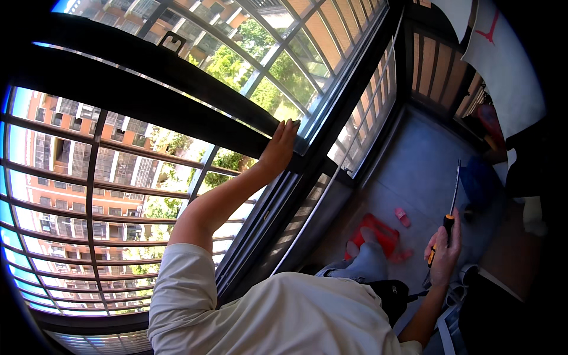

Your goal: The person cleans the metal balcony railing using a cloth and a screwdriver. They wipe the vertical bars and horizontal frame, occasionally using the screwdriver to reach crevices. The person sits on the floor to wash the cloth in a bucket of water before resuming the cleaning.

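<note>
Dark metal window frame (177,77) crosses the upper left, with barred glass (106,195) below it and outdoor buildings and trees visible through. Grey floor (414,171) lies to the right, seen from above. White cloth (503,65) hangs at the upper right. Red stool (381,234) sits on the floor beside the person's leg, a small pink item (402,216) just beyond it.

Left hand (278,151): arm extended upward, palm and fingers laid flat against the frame edge, not curled around it; released, contact only.

Right hand (444,251): lowered at the person's right side, fingers clenched around the orange-and-black handle of a screwdriver (451,201). Shaft points up and away over the floor, well apart from the window.
</note>
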Motion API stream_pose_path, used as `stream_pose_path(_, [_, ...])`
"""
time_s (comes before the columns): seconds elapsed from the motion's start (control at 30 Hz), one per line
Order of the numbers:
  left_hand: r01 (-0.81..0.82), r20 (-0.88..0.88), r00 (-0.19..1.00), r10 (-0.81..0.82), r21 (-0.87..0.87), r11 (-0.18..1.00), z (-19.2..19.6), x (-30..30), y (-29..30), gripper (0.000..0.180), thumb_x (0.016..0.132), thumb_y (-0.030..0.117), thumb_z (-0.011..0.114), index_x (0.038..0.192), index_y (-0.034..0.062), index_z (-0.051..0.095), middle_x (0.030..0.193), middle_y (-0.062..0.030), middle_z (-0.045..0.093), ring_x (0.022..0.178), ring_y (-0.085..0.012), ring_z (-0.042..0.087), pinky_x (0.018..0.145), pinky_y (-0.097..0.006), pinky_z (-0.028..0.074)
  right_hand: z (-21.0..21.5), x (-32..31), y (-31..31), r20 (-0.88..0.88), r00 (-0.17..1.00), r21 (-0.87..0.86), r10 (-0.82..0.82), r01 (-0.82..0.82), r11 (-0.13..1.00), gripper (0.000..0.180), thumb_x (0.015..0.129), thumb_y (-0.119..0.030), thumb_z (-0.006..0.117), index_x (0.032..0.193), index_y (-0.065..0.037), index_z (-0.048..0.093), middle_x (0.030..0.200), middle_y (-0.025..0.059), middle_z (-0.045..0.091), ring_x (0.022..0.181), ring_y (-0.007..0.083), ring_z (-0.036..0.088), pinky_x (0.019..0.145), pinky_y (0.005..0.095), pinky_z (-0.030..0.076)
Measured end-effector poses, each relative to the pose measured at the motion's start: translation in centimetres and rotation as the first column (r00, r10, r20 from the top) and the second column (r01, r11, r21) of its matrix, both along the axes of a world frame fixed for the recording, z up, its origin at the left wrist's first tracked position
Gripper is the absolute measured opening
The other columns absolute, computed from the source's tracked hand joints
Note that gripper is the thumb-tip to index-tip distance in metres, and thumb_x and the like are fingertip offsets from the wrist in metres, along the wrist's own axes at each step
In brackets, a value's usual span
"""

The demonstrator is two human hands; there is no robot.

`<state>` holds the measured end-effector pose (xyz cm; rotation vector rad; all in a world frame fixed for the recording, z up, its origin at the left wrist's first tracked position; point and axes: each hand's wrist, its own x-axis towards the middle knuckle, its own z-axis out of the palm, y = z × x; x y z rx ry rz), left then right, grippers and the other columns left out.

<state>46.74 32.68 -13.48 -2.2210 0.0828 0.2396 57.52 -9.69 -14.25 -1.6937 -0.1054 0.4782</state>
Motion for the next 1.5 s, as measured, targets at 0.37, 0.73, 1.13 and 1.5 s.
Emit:
stream_pose_path(0.37, [0.076,0.626,0.766,-0.148,0.14,0.987,21.2,5.3,4.1,0.056,0.075,-0.005,0.043,0.129,0.0055,0.041,0.141,-0.0059,0.029,0.13,-0.0235,0.029,0.107,-0.049,0.016,-0.8,0.4,0.5,0.001,1.0,0.084,0.029,-0.029,0.996,0.048,0.094,-0.024,0.043,0.137,-0.008,0.028,0.056,-0.0009,0.042,0.043,0.0038,0.04,0.037,0.018,0.036])
stream_pose_path(0.73, [-0.037,0.003,0.999,0.038,-0.162,0.986,-11.2,1.6,1.1,0.045,0.081,0.015,0.043,0.121,-0.0066,0.047,0.139,-0.0137,0.031,0.131,-0.0285,0.023,0.109,-0.041,0.014,-0.9,0.4,-2.5,0.012,0.999,-0.063,-0.033,0.033,0.997,0.048,0.093,-0.023,0.043,0.136,-0.005,0.029,0.056,-0.0008,0.041,0.044,0.004,0.039,0.037,0.0187,0.034])
stream_pose_path(1.13, [0.042,0.317,0.948,-0.003,-0.117,0.992,-2.4,15.0,3.8,0.045,0.08,0.007,0.043,0.122,-0.0072,0.043,0.137,-0.0137,0.033,0.129,-0.0274,0.027,0.109,-0.042,0.014,-0.2,1.1,-0.2,-0.087,0.996,0.009,0.022,-0.022,1.0,0.047,0.09,-0.013,0.047,0.135,-0.009,0.034,0.059,-0.0003,0.044,0.045,0.0047,0.039,0.04,0.0193,0.036])
stream_pose_path(1.5, [-0.055,0.027,0.996,0.087,-0.589,0.806,-11.0,-6.0,-0.8,0.034,0.076,0.013,0.049,0.105,-0.0038,0.058,0.129,-0.0146,0.042,0.121,-0.0313,0.036,0.104,-0.04,0.023,3.2,1.3,0.6,-0.078,0.992,0.026,0.095,-0.093,0.995,0.05,0.089,-0.009,0.047,0.136,-0.007,0.029,0.057,0.0004,0.045,0.043,0.0065,0.044,0.039,0.0204,0.037])
